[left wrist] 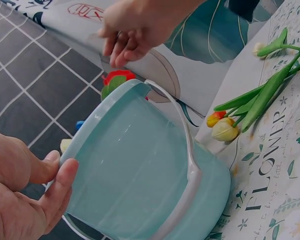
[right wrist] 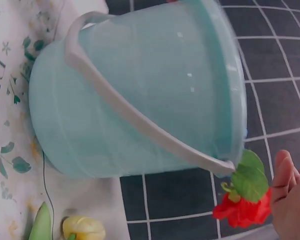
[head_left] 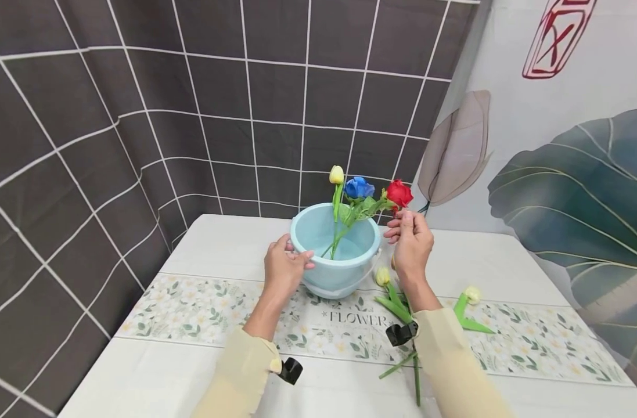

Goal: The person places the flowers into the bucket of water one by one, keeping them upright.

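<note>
While its handle [right wrist: 135,119] is pale grey, the bucket [head_left: 333,277] is light blue.

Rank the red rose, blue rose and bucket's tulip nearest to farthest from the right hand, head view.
1. Red rose: just above the right hand.
2. Blue rose: left of the red one.
3. Tulip: leftmost bloom over the bucket.

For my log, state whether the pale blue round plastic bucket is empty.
Not empty: inside the bucket, green stems show below the yellow tulip and ruffled blue rose.
</note>
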A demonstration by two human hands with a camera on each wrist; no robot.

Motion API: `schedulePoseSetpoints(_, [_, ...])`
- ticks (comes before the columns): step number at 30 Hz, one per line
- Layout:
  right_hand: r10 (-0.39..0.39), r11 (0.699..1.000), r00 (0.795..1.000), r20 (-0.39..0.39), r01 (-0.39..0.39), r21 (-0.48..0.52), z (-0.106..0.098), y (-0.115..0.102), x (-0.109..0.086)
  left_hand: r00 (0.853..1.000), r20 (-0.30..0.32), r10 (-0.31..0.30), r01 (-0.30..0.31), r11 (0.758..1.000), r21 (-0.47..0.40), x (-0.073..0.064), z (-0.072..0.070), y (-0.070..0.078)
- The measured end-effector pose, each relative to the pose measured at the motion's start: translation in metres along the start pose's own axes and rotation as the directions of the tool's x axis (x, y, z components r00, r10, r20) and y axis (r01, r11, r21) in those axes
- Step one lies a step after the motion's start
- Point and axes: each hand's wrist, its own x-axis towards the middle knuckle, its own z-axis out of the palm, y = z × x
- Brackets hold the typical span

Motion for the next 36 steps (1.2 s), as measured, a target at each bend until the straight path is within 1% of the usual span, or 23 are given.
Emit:
schedulePoseSetpoints(3, [0.056, 0.994, 0.998, 0.006, -0.056, 0.097, -0.012, -0.004, -0.001, 1.0, 0.0, -0.006, 0.006, 1.0, 0.002, 0.0, 0.0, 0.0])
schedulePoseSetpoints(7, [0.152, 0.968, 0.988, 0.014, -0.151, 0.2, -0.035, -0.01, -0.007, 1.0, 0.007, -0.016, 0.016, 1.0, 0.01, 0.0, -0.001, 0.001])
schedulePoseSetpoints(11, [0.244, 0.943, 0.97, 0.0, -0.238, 0.234, -0.066, -0.012, -0.016, 1.0, 0.014, -0.019, 0.019, 1.0, 0.01, 0.0, 0.0, 0.001])
schedulePoseSetpoints(14, [0.301, 0.93, 0.953, -0.021, -0.289, 0.227, -0.09, -0.009, -0.023, 1.0, 0.015, -0.016, 0.016, 1.0, -0.004, 0.001, 0.0, 0.001])
schedulePoseSetpoints(15, [0.312, 0.927, 0.95, -0.024, -0.299, 0.224, -0.1, -0.005, -0.025, 1.0, 0.014, -0.016, 0.016, 1.0, -0.007, 0.001, -0.001, 0.001])
schedulePoseSetpoints(16, [0.306, 0.923, 0.952, -0.007, -0.295, 0.248, -0.111, 0.006, -0.027, 1.0, 0.014, -0.014, 0.014, 1.0, -0.008, 0.001, -0.001, 0.001])
schedulePoseSetpoints(18, [0.31, 0.931, 0.951, 0.009, -0.305, 0.199, -0.134, 0.024, -0.031, 1.0, 0.013, -0.013, 0.013, 1.0, -0.007, 0.002, -0.001, 0.001])
schedulePoseSetpoints(21, [0.308, 0.938, 0.951, 0.019, -0.307, 0.164, -0.17, 0.065, -0.038, 1.0, 0.015, -0.013, 0.013, 1.0, -0.001, 0.002, -0.002, 0.001])
schedulePoseSetpoints(22, [0.317, 0.938, 0.948, 0.014, -0.316, 0.142, -0.18, 0.079, -0.04, 1.0, 0.016, -0.013, 0.013, 1.0, 0.002, 0.002, -0.002, 0.001])
schedulePoseSetpoints(23, [0.343, 0.935, 0.939, -0.015, -0.34, 0.098, -0.187, 0.086, -0.043, 1.0, 0.017, -0.014, 0.014, 1.0, 0.004, 0.001, -0.003, 0.002])
schedulePoseSetpoints(24, [0.363, 0.929, 0.931, -0.037, -0.358, 0.094, -0.194, 0.095, -0.046, 1.0, 0.021, -0.015, 0.015, 1.0, 0.005, 0.001, -0.004, 0.003])
schedulePoseSetpoints(26, [0.412, 0.91, 0.908, -0.079, -0.405, 0.095, -0.203, 0.105, -0.053, 1.0, 0.023, -0.019, 0.019, 1.0, 0.007, 0.0, -0.004, 0.004])
schedulePoseSetpoints(27, [0.434, 0.901, 0.896, -0.098, -0.428, 0.075, -0.205, 0.105, -0.057, 1.0, 0.024, -0.021, 0.021, 1.0, 0.003, 0.0, -0.004, 0.004])
schedulePoseSetpoints(29, [0.467, 0.884, 0.875, -0.124, -0.463, 0.067, -0.208, 0.101, -0.065, 0.999, 0.026, -0.021, 0.022, 1.0, -0.009, 0.001, -0.004, 0.004])
schedulePoseSetpoints(30, [0.477, 0.879, 0.87, -0.129, -0.474, 0.053, -0.208, 0.096, -0.069, 0.999, 0.026, -0.02, 0.021, 1.0, -0.016, 0.001, -0.003, 0.004])
schedulePoseSetpoints(31, [0.483, 0.875, 0.866, -0.133, -0.481, 0.045, -0.209, 0.092, -0.073, 0.999, 0.028, -0.019, 0.019, 1.0, -0.024, 0.001, -0.003, 0.004])
schedulePoseSetpoints(32, [0.483, 0.875, 0.865, -0.135, -0.483, 0.033, -0.209, 0.088, -0.077, 0.999, 0.03, -0.018, 0.019, 0.999, -0.03, 0.001, -0.003, 0.004])
schedulePoseSetpoints(33, [0.477, 0.876, 0.869, -0.13, -0.482, -0.006, -0.208, 0.083, -0.08, 0.999, 0.032, -0.016, 0.017, 0.999, -0.034, 0.001, -0.003, 0.004])
schedulePoseSetpoints(36, [0.483, 0.869, 0.866, -0.128, -0.492, -0.048, -0.205, 0.07, -0.089, 0.999, 0.034, -0.017, 0.018, 0.999, -0.033, 0.001, -0.003, 0.004])
